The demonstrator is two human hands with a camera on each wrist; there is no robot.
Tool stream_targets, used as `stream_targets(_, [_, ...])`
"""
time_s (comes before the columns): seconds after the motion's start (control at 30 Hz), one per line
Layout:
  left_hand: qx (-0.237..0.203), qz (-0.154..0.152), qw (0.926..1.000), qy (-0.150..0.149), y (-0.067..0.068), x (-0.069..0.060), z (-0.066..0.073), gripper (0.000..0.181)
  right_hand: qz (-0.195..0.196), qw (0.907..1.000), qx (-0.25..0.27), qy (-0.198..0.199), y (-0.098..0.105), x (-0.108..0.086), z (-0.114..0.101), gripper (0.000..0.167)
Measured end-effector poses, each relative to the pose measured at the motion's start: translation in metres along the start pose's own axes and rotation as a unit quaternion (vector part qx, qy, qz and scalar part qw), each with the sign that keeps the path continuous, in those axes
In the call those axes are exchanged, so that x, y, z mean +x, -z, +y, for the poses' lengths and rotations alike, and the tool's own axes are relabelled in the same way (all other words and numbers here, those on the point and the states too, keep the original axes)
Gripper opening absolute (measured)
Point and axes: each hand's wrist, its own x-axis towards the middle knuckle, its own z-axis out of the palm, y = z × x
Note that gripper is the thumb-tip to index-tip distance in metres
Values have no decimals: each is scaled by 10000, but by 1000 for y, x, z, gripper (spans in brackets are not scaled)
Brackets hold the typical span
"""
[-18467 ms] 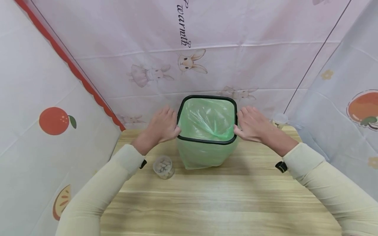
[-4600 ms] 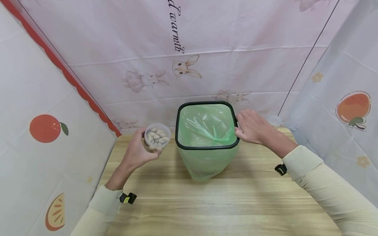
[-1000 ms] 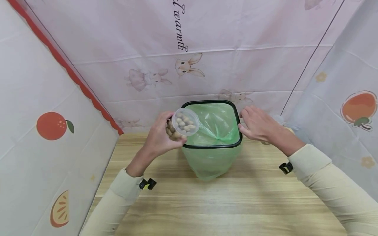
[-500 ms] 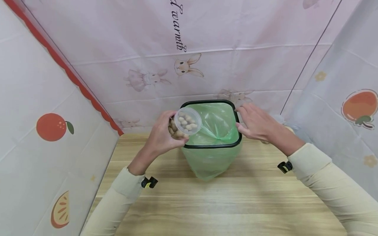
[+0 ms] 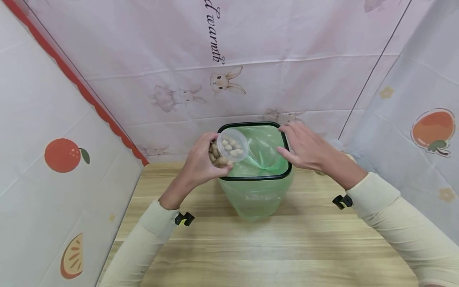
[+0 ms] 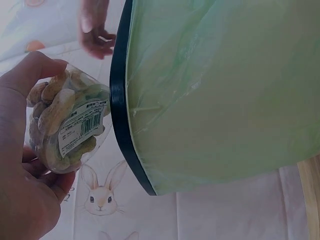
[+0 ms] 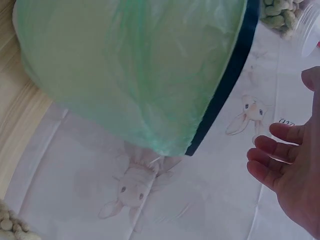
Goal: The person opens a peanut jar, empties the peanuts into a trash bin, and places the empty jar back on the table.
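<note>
One left hand (image 5: 201, 161), one right hand (image 5: 307, 146), two sleeves (image 5: 143, 239) (image 5: 391, 223), one bag (image 5: 256, 197), one rim (image 5: 255, 178) and one tub (image 5: 233, 145) occupy the center above one table (image 5: 258, 255); at least one other tub (image 7: 14, 227) peeks into the right wrist frame's lower left.

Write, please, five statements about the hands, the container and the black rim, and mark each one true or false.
1. The left hand holds a clear container. True.
2. Both hands grip that container. False: the right hand holds nothing.
3. The container carries a label with a barcode. True.
4. Green plastic shows both inside the black rim and below it. True.
5. The rim is a round ring. False: it is squarish, with rounded corners.
</note>
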Motion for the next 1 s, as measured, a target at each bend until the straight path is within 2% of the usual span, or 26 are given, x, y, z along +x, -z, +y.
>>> stream_targets(0.13, [19,-55,10000,-43,-2,3,3,87,-8,9998,183,-11,7,4,-11,64])
stream_targets(0.37, [65,-90,9998,-137,-4,8,6,85,102,9996,214,167,13,8,-20,65])
stream_targets(0.63, [86,-125,9996,-227,-7,11,10,86,59,9995,300,120,20,13,-30,69])
stream_targets(1.0, [164,-142,9984,-531,-12,20,19,86,81,9990,364,256,26,20,-48,73])
